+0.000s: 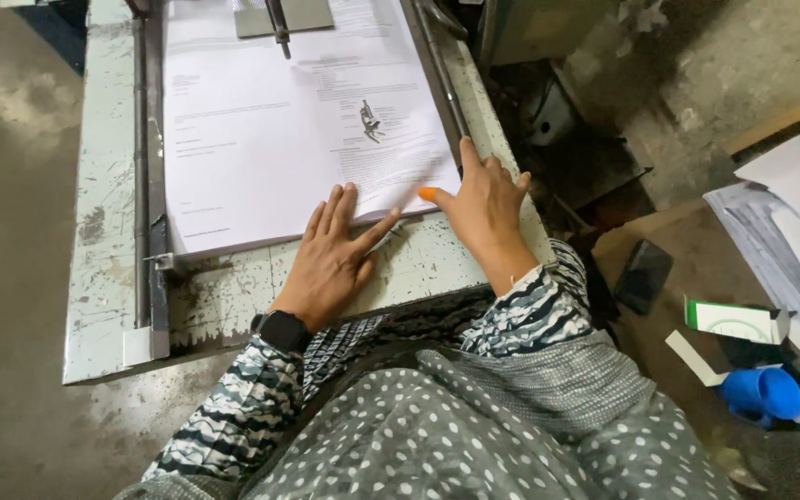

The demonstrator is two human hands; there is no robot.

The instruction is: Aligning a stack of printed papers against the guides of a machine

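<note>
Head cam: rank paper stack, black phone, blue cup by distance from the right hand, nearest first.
From the right hand:
1. Paper stack: under its fingertips, on the worn metal table.
2. Black phone: on the floor, to its right.
3. Blue cup: farthest, lower right on the floor.

A small white carton with green edging [735,321] lay on the brown surface at the right, an open white flap [693,358] just below it. Left of it lay a dark, flat phone, its screen [643,275] blank.
</note>
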